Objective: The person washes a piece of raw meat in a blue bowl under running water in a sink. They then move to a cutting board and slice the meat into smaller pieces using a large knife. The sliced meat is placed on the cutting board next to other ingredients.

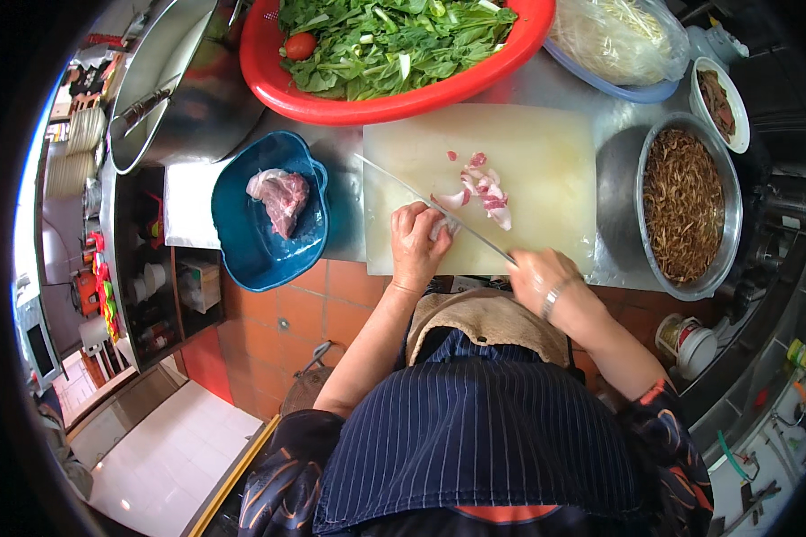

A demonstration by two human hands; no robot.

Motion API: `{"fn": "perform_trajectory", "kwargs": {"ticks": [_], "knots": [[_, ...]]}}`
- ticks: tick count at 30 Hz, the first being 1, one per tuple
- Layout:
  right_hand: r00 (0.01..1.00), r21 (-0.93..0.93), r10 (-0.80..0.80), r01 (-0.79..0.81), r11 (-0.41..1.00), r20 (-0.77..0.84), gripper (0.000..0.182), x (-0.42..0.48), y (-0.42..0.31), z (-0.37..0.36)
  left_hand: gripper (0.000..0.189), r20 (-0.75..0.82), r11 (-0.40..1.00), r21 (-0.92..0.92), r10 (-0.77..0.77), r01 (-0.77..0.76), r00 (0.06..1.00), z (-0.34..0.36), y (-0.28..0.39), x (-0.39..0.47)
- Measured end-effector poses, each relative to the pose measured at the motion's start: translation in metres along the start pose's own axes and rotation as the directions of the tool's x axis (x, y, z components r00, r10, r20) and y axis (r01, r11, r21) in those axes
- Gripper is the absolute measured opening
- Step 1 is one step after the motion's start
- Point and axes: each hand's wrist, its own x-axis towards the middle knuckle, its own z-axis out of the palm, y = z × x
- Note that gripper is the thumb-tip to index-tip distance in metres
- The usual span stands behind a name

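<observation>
My right hand [543, 278] grips the handle of a long kitchen knife, whose thin blade [416, 193] slants up and left across the board. Under the fingers of my left hand [416, 245] is a pale piece of raw meat [445, 227], held down against the white cutting board [544, 154]. The blade lies right beside those fingers, at the meat. Several cut slices of red-and-white meat [487, 188] lie loose beyond the knife. To the left, a larger raw chunk of meat [282, 198] rests in a blue plastic basin [235, 262].
A red basin [396, 115] of chopped greens with a tomato stands behind the board. On the right are a metal bowl [732, 221] of brown shreds and a white bowl [741, 137]. A bag of bean sprouts [621, 40] lies at the back; a large metal pot [201, 114] stands left.
</observation>
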Motion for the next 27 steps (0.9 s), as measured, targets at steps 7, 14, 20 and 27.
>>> {"fn": "perform_trajectory", "kwargs": {"ticks": [7,14,20,27], "knots": [[0.999,-0.068,-0.005,0.003,0.998,-0.033,0.017,-0.034,0.025,0.000,0.034,-0.003,1.000,-0.025,-0.001,0.001,1.000,0.002,-0.002,-0.001],[0.988,-0.064,-0.142,0.138,0.988,-0.061,0.022,0.045,-0.031,0.007,0.036,0.014,0.999,-0.015,0.034,-0.033,0.999,0.001,-0.001,0.000],[1.000,-0.068,0.013,-0.013,0.998,-0.006,0.021,0.016,-0.002,0.009,0.034,-0.035,0.999,0.031,0.036,-0.034,0.999,-0.001,0.001,-0.006],[0.983,-0.061,-0.014,0.002,0.998,-0.182,0.022,-0.032,0.050,-0.001,0.033,-0.076,0.988,0.154,0.033,-0.021,0.997,-0.003,0.009,-0.006]]}}
